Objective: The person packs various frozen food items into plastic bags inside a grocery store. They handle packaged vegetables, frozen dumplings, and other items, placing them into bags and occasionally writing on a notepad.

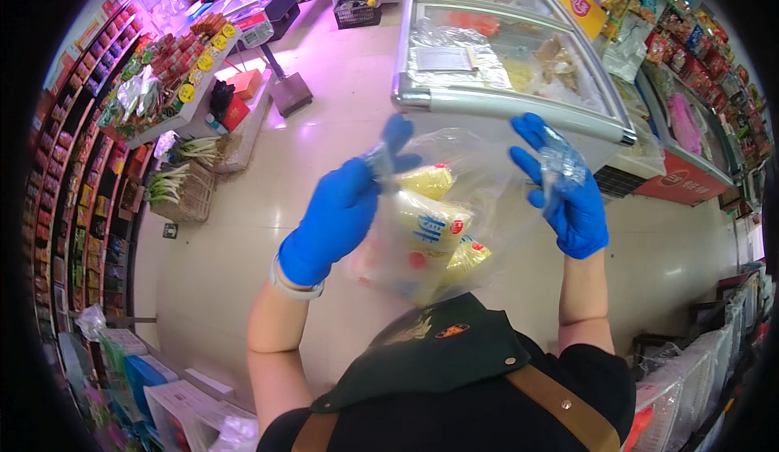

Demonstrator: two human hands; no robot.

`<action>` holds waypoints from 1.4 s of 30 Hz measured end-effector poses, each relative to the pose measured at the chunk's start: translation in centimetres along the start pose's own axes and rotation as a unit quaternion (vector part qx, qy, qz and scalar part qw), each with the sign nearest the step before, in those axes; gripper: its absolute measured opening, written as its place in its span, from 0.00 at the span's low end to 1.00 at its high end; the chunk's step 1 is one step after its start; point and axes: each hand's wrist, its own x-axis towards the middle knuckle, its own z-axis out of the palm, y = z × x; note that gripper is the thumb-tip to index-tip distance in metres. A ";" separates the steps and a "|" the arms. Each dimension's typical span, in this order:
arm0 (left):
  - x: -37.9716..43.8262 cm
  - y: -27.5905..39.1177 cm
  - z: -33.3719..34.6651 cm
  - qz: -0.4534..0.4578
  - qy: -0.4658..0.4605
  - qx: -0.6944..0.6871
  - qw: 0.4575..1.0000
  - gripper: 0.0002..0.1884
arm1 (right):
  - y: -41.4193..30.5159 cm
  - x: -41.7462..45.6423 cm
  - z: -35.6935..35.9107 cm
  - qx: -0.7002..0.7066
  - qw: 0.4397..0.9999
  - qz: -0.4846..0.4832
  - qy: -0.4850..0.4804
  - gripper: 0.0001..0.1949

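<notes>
A clear plastic bag (pixel 505 233) hangs between my blue-gloved hands, with several yellow-and-clear printed packets (pixel 432 221) inside it. My left hand (pixel 353 202) grips the bag's upper left edge, where the plastic is bunched at the fingers. The right side of the bag's rim is gathered at my right hand (pixel 563 190), whose fingers are partly spread with crumpled plastic across them. Both hands are raised in front of my dark green apron (pixel 426 354), and the packets hang just above its top edge.
A glass-topped chest freezer (pixel 517 102) stands just beyond my hands, with a paper sheet (pixel 444 59) on it. At the left are a produce stand (pixel 173 120), a crate of leeks (pixel 192 199) and stocked shelves (pixel 79 202). A black basket (pixel 357 17) sits on the floor farther off. White crates (pixel 681 361) are behind at right.
</notes>
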 end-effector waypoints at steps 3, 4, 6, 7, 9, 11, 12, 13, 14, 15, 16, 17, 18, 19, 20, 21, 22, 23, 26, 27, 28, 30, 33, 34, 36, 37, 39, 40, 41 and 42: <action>3.2 -2.5 -6.0 0.004 0.085 -0.005 0.996 0.30 | 3.1 8.7 2.4 0.023 0.996 0.022 -0.087 0.31; 4.4 -3.1 -7.8 0.001 0.091 -0.001 0.996 0.29 | 4.1 11.6 3.1 0.040 0.993 0.032 -0.109 0.30; 7.6 -4.3 -11.7 0.007 0.103 0.006 0.995 0.26 | 5.6 17.9 4.5 0.149 0.974 0.095 -0.140 0.29; 9.1 -4.7 -13.4 0.006 0.120 0.009 0.993 0.26 | 6.5 20.9 5.5 0.246 0.946 0.150 -0.148 0.29; 12.2 -5.9 -16.8 0.006 0.154 0.009 0.988 0.26 | 8.3 25.9 6.9 0.082 0.976 0.059 -0.195 0.26; 15.6 -7.0 -20.3 0.002 0.162 -0.002 0.987 0.28 | 9.5 31.9 7.8 0.104 0.967 0.071 -0.221 0.25; 17.1 -7.8 -22.3 0.005 0.165 0.009 0.986 0.28 | 10.1 34.7 8.5 0.120 0.966 0.055 -0.221 0.26; 18.8 -8.7 -24.1 0.009 0.166 0.020 0.986 0.27 | 10.6 37.1 9.1 0.076 0.974 -0.015 -0.214 0.26; 20.8 -9.6 -25.8 0.014 0.155 0.036 0.987 0.27 | 11.1 39.4 9.7 0.031 0.977 -0.082 -0.196 0.26; 22.7 -10.7 -27.5 0.043 0.137 0.061 0.988 0.26 | 11.6 41.7 10.4 -0.007 0.982 -0.102 -0.159 0.23; 24.8 -11.8 -29.0 0.073 0.116 0.086 0.987 0.26 | 12.0 43.9 10.9 -0.045 0.985 -0.121 -0.119 0.20; 27.1 -13.0 -30.6 0.104 0.093 0.109 0.984 0.25 | 12.2 45.9 11.1 -0.084 0.984 -0.139 -0.075 0.17; 28.9 -14.4 -32.0 0.112 0.092 0.143 0.979 0.21 | 12.3 47.8 11.4 -0.185 0.967 -0.173 -0.021 0.14; 31.0 -16.0 -33.3 0.126 0.094 0.172 0.972 0.17 | 12.3 49.6 11.5 -0.094 0.989 -0.107 -0.028 0.12; 33.5 -17.2 -33.9 0.174 0.101 0.181 0.963 0.11 | 12.4 51.4 11.6 -0.055 0.997 -0.049 -0.010 0.11; 35.7 -17.7 -34.8 0.210 0.105 0.206 0.950 0.07 | 11.9 53.4 11.8 -0.019 1.000 0.002 0.002 0.11; 38.0 -18.2 -35.4 0.247 0.106 0.227 0.936 0.04 | 11.7 55.6 11.4 -0.043 0.999 -0.023 0.018 0.11; 40.6 -18.3 -36.1 0.258 0.101 0.273 0.921 0.04 | 11.5 57.8 10.8 -0.067 0.996 -0.046 0.035 0.11; 48.2 -19.3 -37.9 0.303 0.104 0.286 0.903 0.04 | 10.1 63.9 8.7 -0.145 0.968 -0.199 0.041 0.10; 51.0 -20.0 -38.2 0.304 0.107 0.278 0.905 0.05 | 9.7 65.8 7.7 -0.201 0.948 -0.240 0.058 0.09; 53.5 -20.2 -38.3 0.334 0.098 0.262 0.900 0.04 | 8.8 67.3 7.1 -0.131 0.972 -0.179 0.080 0.10; 58.5 -20.9 -39.1 0.367 0.100 0.251 0.890 0.03 | 8.2 71.0 5.2 -0.211 0.949 -0.193 0.131 0.09; 66.3 -23.1 -39.6 0.333 0.020 0.171 0.927 0.05 | 6.8 75.9 0.8 -0.073 0.987 -0.143 0.023 0.09; 68.9 -23.6 -40.2 0.324 -0.022 0.163 0.932 0.05 | 6.1 76.5 0.5 -0.103 0.980 -0.156 0.068 0.09; 73.9 -24.8 -40.5 0.326 -0.073 0.145 0.931 0.07 | 5.7 78.4 -1.3 -0.138 0.968 -0.180 0.105 0.08; 76.0 -25.4 -39.7 0.331 -0.095 0.109 0.933 0.07 | 5.9 80.1 -3.4 -0.142 0.966 -0.192 0.099 0.08; 80.2 -26.6 -38.2 0.338 -0.136 0.037 0.931 0.09 | 6.0 82.5 -5.8 -0.149 0.962 -0.181 0.141 0.07; 82.8 -27.8 -37.5 0.367 -0.169 0.032 0.914 0.10 | 6.0 83.2 -6.5 -0.150 0.958 -0.157 0.188 0.07; 84.8 -28.6 -36.8 0.413 -0.139 0.123 0.892 0.09 | 6.0 84.0 -7.3 -0.151 0.951 -0.133 0.236 0.07; 86.6 -29.0 -35.6 0.412 -0.152 0.097 0.893 0.09 | 6.3 84.8 -9.1 -0.130 0.952 -0.172 0.217 0.06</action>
